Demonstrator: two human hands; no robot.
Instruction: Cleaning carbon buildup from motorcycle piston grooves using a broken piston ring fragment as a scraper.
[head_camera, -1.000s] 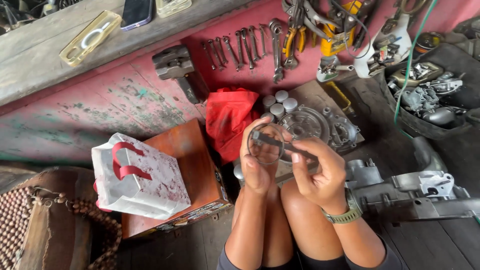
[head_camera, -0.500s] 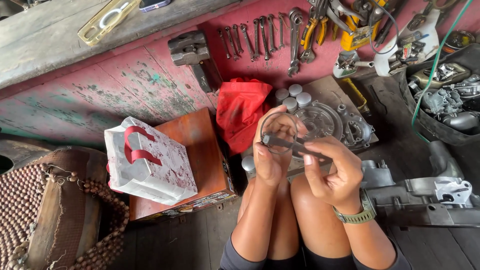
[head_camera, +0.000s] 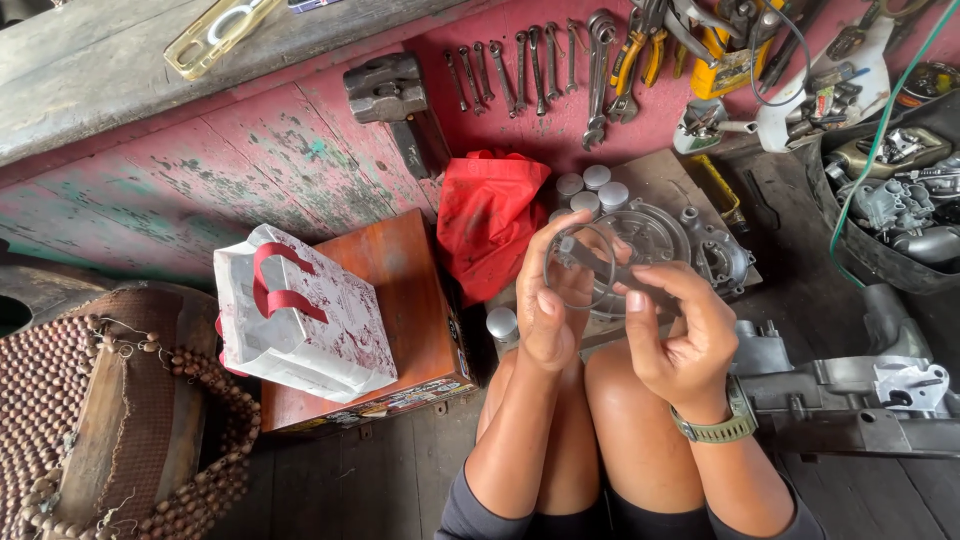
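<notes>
My left hand (head_camera: 553, 305) holds a thin metal ring (head_camera: 580, 262) up above my knees, fingers curled round its rim. My right hand (head_camera: 680, 330), with a green watch on the wrist, pinches a small dark tool (head_camera: 612, 268) laid across the ring. Just behind the hands a round grey engine cover (head_camera: 670, 232) lies on a board, with several small silver cylinders (head_camera: 590, 188) beside it.
A red cloth (head_camera: 490, 215) lies left of the cover. A white and red bag (head_camera: 300, 315) rests on a wooden box (head_camera: 400, 290). Wrenches (head_camera: 530, 70) and pliers hang on the red board. A grey engine casing (head_camera: 850, 390) lies at my right; a beaded seat cover (head_camera: 110, 420) at left.
The view has shifted a little, so everything sits slightly lower and to the right. My hands keep the ring and tool, with the right fingers moving along the tool.
</notes>
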